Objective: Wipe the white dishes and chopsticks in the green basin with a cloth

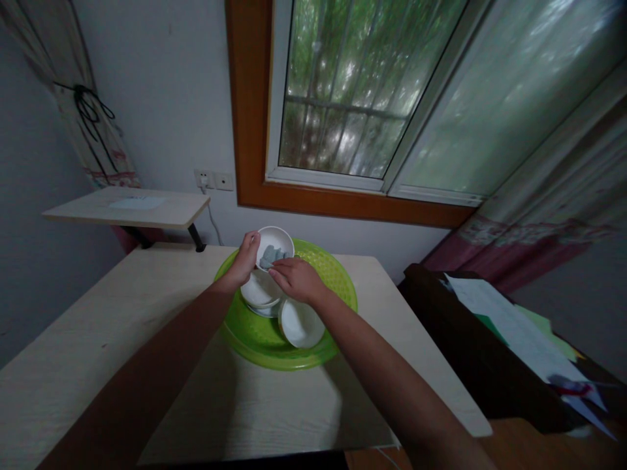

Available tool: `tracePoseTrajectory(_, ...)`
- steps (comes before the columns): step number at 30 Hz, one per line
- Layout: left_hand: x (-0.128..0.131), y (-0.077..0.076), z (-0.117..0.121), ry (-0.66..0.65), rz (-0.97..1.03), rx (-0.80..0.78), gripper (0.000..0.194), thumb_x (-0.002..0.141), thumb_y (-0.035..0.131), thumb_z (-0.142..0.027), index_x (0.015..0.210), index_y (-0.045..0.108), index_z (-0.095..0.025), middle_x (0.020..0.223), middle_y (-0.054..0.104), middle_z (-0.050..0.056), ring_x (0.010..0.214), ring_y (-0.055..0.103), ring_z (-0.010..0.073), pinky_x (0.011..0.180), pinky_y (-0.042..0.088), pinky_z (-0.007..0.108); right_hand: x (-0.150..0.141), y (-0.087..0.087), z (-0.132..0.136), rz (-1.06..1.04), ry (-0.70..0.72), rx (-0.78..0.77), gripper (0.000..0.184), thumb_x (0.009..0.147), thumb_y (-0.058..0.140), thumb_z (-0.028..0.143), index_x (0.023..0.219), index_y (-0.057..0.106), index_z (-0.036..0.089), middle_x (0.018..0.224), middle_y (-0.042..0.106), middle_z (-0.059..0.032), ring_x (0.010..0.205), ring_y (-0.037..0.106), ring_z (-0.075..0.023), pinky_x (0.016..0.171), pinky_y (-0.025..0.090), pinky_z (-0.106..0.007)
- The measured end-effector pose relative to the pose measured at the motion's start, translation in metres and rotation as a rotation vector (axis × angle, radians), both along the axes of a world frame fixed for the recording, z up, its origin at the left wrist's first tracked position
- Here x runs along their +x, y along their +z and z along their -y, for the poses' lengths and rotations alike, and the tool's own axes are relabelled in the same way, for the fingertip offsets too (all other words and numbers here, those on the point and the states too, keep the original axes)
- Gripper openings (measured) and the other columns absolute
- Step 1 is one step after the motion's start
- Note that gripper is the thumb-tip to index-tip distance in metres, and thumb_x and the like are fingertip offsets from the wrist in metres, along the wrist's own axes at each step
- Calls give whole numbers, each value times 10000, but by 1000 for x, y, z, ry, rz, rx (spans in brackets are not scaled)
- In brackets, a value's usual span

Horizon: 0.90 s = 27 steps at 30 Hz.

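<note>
My left hand [246,256] grips the rim of a small white bowl [283,239], holding it tilted above a round green basin [337,274]. Inside that bowl my right hand [295,277] presses a grey-blue cloth [271,255] with closed fingers. Two more white bowls lie in the basin: one [258,292] under the held bowl, another [300,324] just below my right wrist.
The basin stands on a light wooden table [122,339]. A small raised shelf [127,207] sits at the back left by the wall sockets. To the right a dark desk [455,339] carries papers [509,326]. A window and curtains are behind.
</note>
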<state>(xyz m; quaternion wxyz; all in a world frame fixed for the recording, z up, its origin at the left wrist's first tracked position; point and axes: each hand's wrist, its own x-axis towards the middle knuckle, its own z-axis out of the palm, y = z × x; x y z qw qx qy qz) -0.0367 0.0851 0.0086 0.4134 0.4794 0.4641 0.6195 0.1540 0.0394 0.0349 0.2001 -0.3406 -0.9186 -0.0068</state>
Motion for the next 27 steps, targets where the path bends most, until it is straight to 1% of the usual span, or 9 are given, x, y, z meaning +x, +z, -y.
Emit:
tracePoseTrajectory(3,1,2,1,-21,6,-24,381,1023,547,-617,1186,578,-274,1092,688,71,923,680,230,707,543,293,1,6,-1,81,-112,60,496,1165,437,410,1034,832,141,1034,823,-151,1022,760,-243,1022,501,-378)
tracePoseTrajectory(5,1,3,3,-41,22,-50,381,1021,550,-615,1198,568,-277,1072,687,67,878,673,221,667,529,284,2,6,-3,102,-141,116,491,1161,444,400,1010,834,143,1008,820,-154,1026,755,-254,1069,479,-407)
tracePoseTrajectory(10,2,6,6,-79,44,-90,453,990,579,-671,1205,563,-272,1027,687,53,800,653,205,595,498,276,5,-3,-10,65,-132,239,392,1135,500,376,1103,825,160,1266,793,-165,1289,692,-292,1273,349,-509)
tracePoseTrajectory(14,1,2,4,-107,55,-72,471,989,576,-680,1229,566,-274,1046,685,48,793,653,191,595,508,268,6,-8,-12,47,-131,275,387,1128,516,389,1205,797,135,1418,730,-184,1424,613,-301,1320,298,-532)
tracePoseTrajectory(17,0,-4,-2,-79,26,-47,451,998,564,-656,1229,582,-270,1077,687,64,829,660,200,601,508,265,4,-7,-9,59,-139,272,411,1134,505,407,1139,816,139,1299,778,-183,1327,671,-296,1303,325,-517)
tracePoseTrajectory(20,-2,-9,-6,-52,-20,-14,434,1003,544,-649,1209,600,-272,1108,689,81,885,670,225,635,521,283,0,-4,-5,83,-120,228,446,1143,489,414,1035,837,156,1086,822,-151,1133,741,-273,1223,413,-480)
tracePoseTrajectory(22,-2,-10,-7,-48,-31,3,426,1002,542,-649,1198,605,-277,1112,690,81,908,677,237,671,534,299,-2,-2,-3,96,-81,184,455,1147,484,409,1030,843,154,1037,828,-136,1056,754,-261,1146,474,-450)
tracePoseTrajectory(24,-2,-10,-7,-43,-30,20,420,998,548,-651,1179,610,-277,1115,696,80,937,690,246,715,548,316,-4,-2,-1,92,-32,137,446,1150,478,392,1081,844,147,1089,833,-134,1052,759,-255,1084,519,-419)
tracePoseTrajectory(27,-2,-8,-5,-28,-40,49,407,1001,550,-644,1153,621,-273,1168,708,92,1067,699,264,824,571,340,-4,-5,2,40,45,71,426,1153,459,373,1271,803,151,1305,793,-137,1201,739,-251,1093,541,-387)
